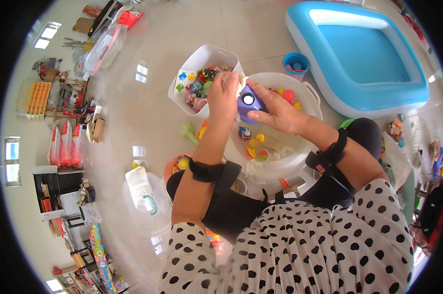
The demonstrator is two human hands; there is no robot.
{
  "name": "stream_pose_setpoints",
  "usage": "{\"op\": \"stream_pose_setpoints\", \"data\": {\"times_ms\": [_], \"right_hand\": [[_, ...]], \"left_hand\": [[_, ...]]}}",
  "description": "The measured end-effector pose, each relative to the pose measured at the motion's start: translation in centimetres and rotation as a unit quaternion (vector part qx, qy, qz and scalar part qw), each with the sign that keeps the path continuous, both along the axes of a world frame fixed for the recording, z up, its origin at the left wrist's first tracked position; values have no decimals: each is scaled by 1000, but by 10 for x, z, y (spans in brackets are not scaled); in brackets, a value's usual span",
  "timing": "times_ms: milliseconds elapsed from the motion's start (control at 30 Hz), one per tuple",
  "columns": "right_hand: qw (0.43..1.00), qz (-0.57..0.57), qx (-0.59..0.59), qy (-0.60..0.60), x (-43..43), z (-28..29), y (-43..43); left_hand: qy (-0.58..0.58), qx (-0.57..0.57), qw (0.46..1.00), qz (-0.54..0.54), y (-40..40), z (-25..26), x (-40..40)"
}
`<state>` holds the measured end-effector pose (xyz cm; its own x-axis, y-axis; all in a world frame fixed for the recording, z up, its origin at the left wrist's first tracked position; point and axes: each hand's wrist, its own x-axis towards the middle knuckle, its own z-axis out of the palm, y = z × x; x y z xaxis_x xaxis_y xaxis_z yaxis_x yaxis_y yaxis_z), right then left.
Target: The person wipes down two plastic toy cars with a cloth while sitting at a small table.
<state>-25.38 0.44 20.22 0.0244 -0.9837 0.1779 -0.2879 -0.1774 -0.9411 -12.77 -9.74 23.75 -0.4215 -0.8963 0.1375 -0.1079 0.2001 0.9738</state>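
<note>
Both hands meet over the gap between two tubs. My right hand (280, 108) grips a purple toy (249, 104) that has a round white part ringed in black. My left hand (224, 96) presses a cream cloth (241, 82) against the toy's left side. Below and to the right is a round white basin (313, 110) of water; a blue-and-red ball (244, 133), yellow rubber ducks (258, 139) and a small watermelon-striped ball (263, 155) lie in it. The white storage bin (216, 51) beyond my left hand holds mixed small toys (197, 88).
A blue inflatable pool (357, 58) lies at the far right, with a small blue bucket (295, 64) beside it. On the left are a green toy (187, 130), an orange bowl of toys (177, 163) and a clear lid (148, 205). Shelves and bags (66, 143) line the left wall.
</note>
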Motion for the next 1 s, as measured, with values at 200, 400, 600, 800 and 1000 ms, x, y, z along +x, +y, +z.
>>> {"op": "stream_pose_setpoints", "data": {"times_ms": [200,400,600,800,1000], "right_hand": [[983,70,13,-167,0,17,4],[890,133,79,-429,-12,7,1],[864,82,97,-487,3,13,1],[982,32,56,-178,-1,10,6],[985,21,67,-157,9,23,3]], "left_hand": [[147,262,953,-43,-33,-4,21],[268,159,947,-82,-3,29,19],[84,-297,922,-235,19,7,22],[74,-270,942,-185,23,5,19],[60,8,997,-52,24,16,13]]}}
